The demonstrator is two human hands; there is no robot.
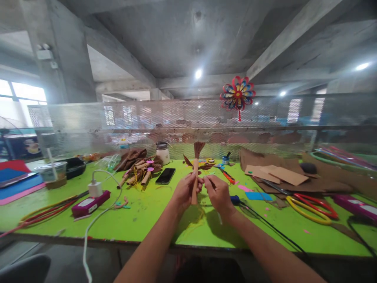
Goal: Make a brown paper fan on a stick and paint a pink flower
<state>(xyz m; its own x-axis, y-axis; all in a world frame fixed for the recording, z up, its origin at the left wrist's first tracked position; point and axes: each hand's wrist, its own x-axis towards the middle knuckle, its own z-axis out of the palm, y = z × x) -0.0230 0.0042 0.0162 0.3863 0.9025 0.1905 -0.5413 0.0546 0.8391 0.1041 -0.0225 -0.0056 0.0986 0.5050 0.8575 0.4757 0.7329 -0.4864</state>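
My left hand [185,190] is wrapped round a brown paper tube [194,169] that stands nearly upright over the table. A fringed, fan-like brown top [199,147] rises from the tube's upper end. Close beside it, my right hand [218,192] is closed, thumb and fingers pinched near the tube; what lies between them is too small to make out. Yellow strands [196,221] hang or lie below the hands. Behind the tube are dark brown leaf-like pieces [206,166].
Left of the hands lie a phone [165,176], a pile of paper tubes [141,173] and a purple power strip [90,203] with a white cable. To the right are a blue-handled corded tool [235,200], red-and-yellow scissors [309,210], a utility knife [228,177] and brown card sheets [288,175].
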